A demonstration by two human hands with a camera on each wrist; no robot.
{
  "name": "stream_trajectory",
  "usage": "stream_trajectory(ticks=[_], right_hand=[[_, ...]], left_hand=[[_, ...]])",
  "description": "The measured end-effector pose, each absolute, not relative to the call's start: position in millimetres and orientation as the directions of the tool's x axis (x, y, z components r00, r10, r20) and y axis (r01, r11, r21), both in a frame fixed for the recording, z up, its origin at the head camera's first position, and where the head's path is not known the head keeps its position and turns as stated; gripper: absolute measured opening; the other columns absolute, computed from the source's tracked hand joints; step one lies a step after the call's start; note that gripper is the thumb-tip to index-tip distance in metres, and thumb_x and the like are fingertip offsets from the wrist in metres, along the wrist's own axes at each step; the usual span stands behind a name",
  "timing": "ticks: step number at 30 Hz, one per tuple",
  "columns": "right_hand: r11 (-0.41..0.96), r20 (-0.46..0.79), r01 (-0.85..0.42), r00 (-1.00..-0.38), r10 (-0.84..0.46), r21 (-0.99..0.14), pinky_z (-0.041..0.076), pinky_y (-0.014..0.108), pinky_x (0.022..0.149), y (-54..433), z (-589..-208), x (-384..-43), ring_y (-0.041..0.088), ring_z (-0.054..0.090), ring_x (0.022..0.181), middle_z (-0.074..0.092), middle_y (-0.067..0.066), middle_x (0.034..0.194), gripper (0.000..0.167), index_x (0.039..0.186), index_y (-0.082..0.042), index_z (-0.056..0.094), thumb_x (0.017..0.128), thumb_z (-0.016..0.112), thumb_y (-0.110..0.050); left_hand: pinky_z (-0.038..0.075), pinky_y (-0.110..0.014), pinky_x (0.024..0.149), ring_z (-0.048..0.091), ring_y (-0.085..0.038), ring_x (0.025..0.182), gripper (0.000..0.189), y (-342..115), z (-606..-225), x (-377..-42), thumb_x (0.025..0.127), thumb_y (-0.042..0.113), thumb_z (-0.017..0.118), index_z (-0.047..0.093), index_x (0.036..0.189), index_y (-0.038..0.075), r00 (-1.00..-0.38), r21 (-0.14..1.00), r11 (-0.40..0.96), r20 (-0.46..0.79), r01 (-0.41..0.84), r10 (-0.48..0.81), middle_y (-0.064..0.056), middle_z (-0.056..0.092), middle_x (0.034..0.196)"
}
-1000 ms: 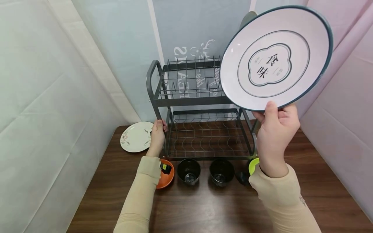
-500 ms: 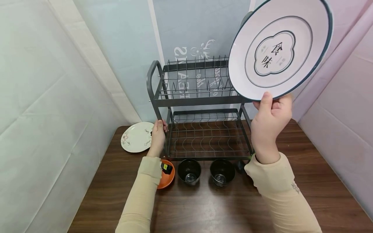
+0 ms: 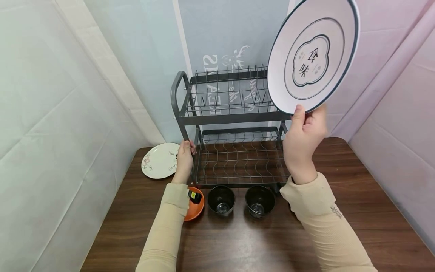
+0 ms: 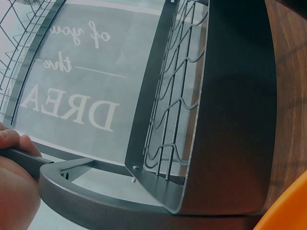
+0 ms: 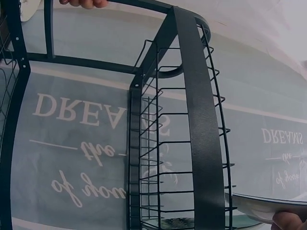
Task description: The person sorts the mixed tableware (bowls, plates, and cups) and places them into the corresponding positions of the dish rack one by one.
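Note:
A dark metal two-tier dish rack (image 3: pixel 231 119) stands against the back wall. My left hand (image 3: pixel 184 160) grips its left upright between the tiers; the left wrist view has these fingers (image 4: pixel 21 142) curled round the bar. With thumb and fingers my right hand (image 3: pixel 303 147) pinches the lower rim of a white plate (image 3: pixel 314 90) with a dark blue-green edge and characters in its middle. This plate is tilted up on edge, overlapping the upper tier's right end in the head view. The right wrist view puts the plate (image 5: pixel 268 206) just beside the upper tier's wires (image 5: pixel 173 142).
In front of the rack stand two black bowls (image 3: pixel 221 202), with an orange dish (image 3: pixel 194 213) left of them, partly behind my left sleeve. A patterned white plate (image 3: pixel 158 162) lies at the table's back left. In the right wrist view, a greenish dish edge (image 5: pixel 175 223) shows behind the wires.
My right hand has moved up and left with the white plate, turning it more edge-on beside the upper tier. My left hand stays on the upright.

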State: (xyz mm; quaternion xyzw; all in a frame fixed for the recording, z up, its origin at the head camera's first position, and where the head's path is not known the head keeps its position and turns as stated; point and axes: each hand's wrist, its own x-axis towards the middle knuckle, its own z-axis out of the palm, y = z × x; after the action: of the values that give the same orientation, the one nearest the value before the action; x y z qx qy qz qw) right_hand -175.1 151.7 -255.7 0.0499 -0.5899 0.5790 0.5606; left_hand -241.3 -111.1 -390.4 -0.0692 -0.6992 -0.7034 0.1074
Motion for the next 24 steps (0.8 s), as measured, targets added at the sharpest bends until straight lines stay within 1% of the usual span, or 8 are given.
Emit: stream_trajectory(ticks=[3, 9, 13, 15, 17, 20, 22, 24], right_hand=[[0.346, 0.729, -0.697, -0.371, 0.575, -0.628, 0.035, 0.020, 0.061, 151.4, -256.2, -176.0, 0.006, 0.042, 0.064, 0.050, -0.011, 0.081, 0.021, 0.109, 0.009, 0.057, 0.092, 0.049, 0.000], [0.399, 0.748, -0.658, -0.407, 0.524, -0.638, 0.043, 0.019, 0.076, 151.4, -250.5, -174.4, 0.008, 0.055, 0.086, 0.064, 0.005, 0.109, 0.029, 0.120, 0.000, 0.056, 0.093, 0.048, -0.001], [0.517, 0.764, -0.565, -0.426, 0.485, -0.643, 0.040, 0.016, 0.073, 152.0, -245.6, -174.2, 0.011, 0.054, 0.081, 0.066, 0.010, 0.106, 0.031, 0.123, -0.005, 0.055, 0.093, 0.048, -0.005], [0.587, 0.778, -0.511, -0.427, 0.460, -0.628, 0.038, 0.019, 0.069, 152.5, -243.7, -174.8, 0.015, 0.051, 0.076, 0.066, 0.012, 0.104, 0.032, 0.125, -0.004, 0.054, 0.094, 0.047, -0.007], [0.634, 0.793, -0.481, -0.430, 0.432, -0.606, 0.041, 0.024, 0.070, 152.9, -241.4, -175.5, 0.020, 0.054, 0.079, 0.065, 0.014, 0.107, 0.034, 0.127, -0.002, 0.051, 0.094, 0.045, -0.008], [0.659, 0.796, -0.460, -0.451, 0.404, -0.595, 0.047, 0.037, 0.081, 152.8, -237.3, -176.8, 0.026, 0.060, 0.097, 0.062, 0.014, 0.119, 0.037, 0.131, -0.001, 0.047, 0.094, 0.045, -0.009], [0.660, 0.779, -0.438, -0.484, 0.399, -0.610, 0.047, 0.041, 0.089, 152.4, -233.8, -177.8, 0.024, 0.059, 0.110, 0.059, 0.010, 0.125, 0.039, 0.133, -0.003, 0.045, 0.095, 0.045, -0.010], [0.662, 0.760, -0.413, -0.515, 0.398, -0.626, 0.047, 0.041, 0.088, 152.1, -230.4, -179.2, 0.023, 0.059, 0.109, 0.058, 0.008, 0.128, 0.041, 0.136, -0.006, 0.043, 0.095, 0.045, -0.011]], left_hand=[[0.035, -0.033, 0.075, 0.035, -0.019, 0.069, 0.032, -110.7, -390.8, -241.6, 0.095, 0.037, 0.022, 0.040, 0.083, 0.013, -0.966, 0.967, -0.002, 0.255, 0.255, -0.051, -0.007, 0.034, 0.072], [0.035, -0.035, 0.075, 0.035, -0.018, 0.069, 0.032, -109.7, -391.5, -242.1, 0.092, 0.040, 0.023, 0.040, 0.083, 0.014, -0.965, 0.966, -0.011, 0.258, 0.259, -0.054, -0.007, 0.034, 0.072], [0.034, -0.035, 0.075, 0.035, -0.018, 0.069, 0.031, -109.7, -391.4, -241.9, 0.094, 0.038, 0.022, 0.040, 0.083, 0.014, -0.965, 0.966, -0.018, 0.255, 0.257, -0.055, -0.005, 0.035, 0.072], [0.034, -0.036, 0.075, 0.035, -0.018, 0.068, 0.031, -109.8, -391.4, -242.0, 0.095, 0.036, 0.022, 0.040, 0.083, 0.014, -0.965, 0.966, -0.022, 0.255, 0.257, -0.055, -0.004, 0.035, 0.071], [0.034, -0.037, 0.076, 0.035, -0.017, 0.068, 0.031, -110.1, -391.4, -242.1, 0.095, 0.036, 0.022, 0.040, 0.083, 0.014, -0.966, 0.967, -0.021, 0.252, 0.254, -0.055, -0.003, 0.035, 0.071], [0.034, -0.040, 0.077, 0.035, -0.019, 0.069, 0.032, -110.3, -391.3, -242.6, 0.094, 0.037, 0.022, 0.040, 0.084, 0.013, -0.967, 0.968, -0.030, 0.247, 0.249, -0.055, -0.005, 0.035, 0.072], [0.034, -0.040, 0.077, 0.035, -0.020, 0.070, 0.033, -110.4, -391.3, -242.5, 0.094, 0.039, 0.023, 0.040, 0.084, 0.013, -0.970, 0.970, -0.031, 0.238, 0.240, -0.058, -0.005, 0.035, 0.072], [0.034, -0.038, 0.077, 0.035, -0.020, 0.071, 0.033, -110.5, -391.6, -242.6, 0.094, 0.039, 0.023, 0.040, 0.084, 0.012, -0.972, 0.972, -0.034, 0.230, 0.232, -0.057, -0.006, 0.035, 0.072]])
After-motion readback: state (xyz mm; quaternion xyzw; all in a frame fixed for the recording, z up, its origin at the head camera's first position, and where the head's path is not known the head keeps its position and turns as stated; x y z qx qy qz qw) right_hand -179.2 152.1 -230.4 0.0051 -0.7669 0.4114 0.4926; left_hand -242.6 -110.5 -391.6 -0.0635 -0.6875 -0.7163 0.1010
